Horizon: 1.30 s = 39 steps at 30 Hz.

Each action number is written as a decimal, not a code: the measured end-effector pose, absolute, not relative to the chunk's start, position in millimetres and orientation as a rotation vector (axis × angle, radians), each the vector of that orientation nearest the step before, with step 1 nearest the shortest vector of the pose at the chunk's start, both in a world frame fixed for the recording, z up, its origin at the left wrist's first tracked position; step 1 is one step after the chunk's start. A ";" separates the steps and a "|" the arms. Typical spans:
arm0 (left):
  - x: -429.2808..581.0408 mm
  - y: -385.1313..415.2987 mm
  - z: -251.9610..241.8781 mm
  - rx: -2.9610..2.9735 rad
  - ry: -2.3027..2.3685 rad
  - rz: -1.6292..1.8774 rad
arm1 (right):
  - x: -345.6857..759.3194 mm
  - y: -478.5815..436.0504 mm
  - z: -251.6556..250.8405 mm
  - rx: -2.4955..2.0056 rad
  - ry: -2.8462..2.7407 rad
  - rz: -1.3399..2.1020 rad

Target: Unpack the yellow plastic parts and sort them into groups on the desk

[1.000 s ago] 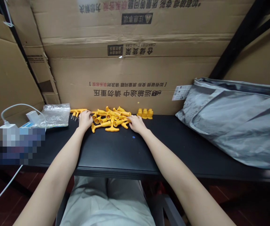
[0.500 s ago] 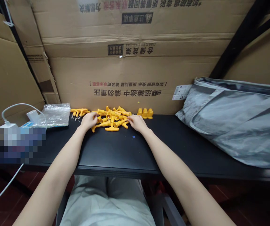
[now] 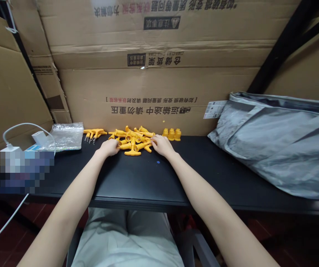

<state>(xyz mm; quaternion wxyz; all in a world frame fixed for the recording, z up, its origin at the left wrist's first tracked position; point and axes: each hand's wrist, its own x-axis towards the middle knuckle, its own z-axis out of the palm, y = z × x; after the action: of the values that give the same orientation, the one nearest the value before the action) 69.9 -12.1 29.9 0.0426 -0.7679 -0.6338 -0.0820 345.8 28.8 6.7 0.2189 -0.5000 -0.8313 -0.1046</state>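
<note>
A loose pile of yellow plastic corkscrews (image 3: 133,138), with T-shaped handles and hollow flared sleeves, lies at the back of the black table. My left hand (image 3: 110,147) is at the pile's left front edge, its fingers closed around the handle end of one corkscrew, which they largely cover. At the opposite side, my right hand (image 3: 161,144) has its fingers curled in a pinch at the end of another yellow corkscrew. Its fingertips are partly hidden. Three short yellow caps (image 3: 172,134) stand in a row just beyond my right hand.
Several yellow T-handles with metal spirals (image 3: 94,134) lie left of the pile, beside a clear plastic bag (image 3: 67,136). A white charger (image 3: 10,157) with its cable sits further left. A large grey bag (image 3: 278,144) occupies the right. Cardboard (image 3: 148,81) walls the back.
My left hand has moved down and slightly right, from the pile's upper left onto the corkscrew at its front left. My right hand has barely moved.
</note>
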 end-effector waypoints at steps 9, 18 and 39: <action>88.8 -28.8 46.9 -2.318 -1.649 -0.582 | 313.8 -0.9 24.0 -0.966 -2.253 -0.331; 103.7 -31.3 40.0 -2.337 -1.299 -0.681 | 298.4 -3.4 18.4 -0.932 -2.363 -0.360; 96.6 -19.7 28.9 -2.334 -1.748 -0.828 | 297.2 -8.1 27.5 -1.092 -2.319 -0.481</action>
<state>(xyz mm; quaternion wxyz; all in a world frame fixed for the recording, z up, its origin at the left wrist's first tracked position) 96.6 -19.7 28.9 0.0550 -0.7688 -0.5758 -0.2726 297.2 -8.1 27.5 0.2634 -0.4039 -0.8578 -0.1780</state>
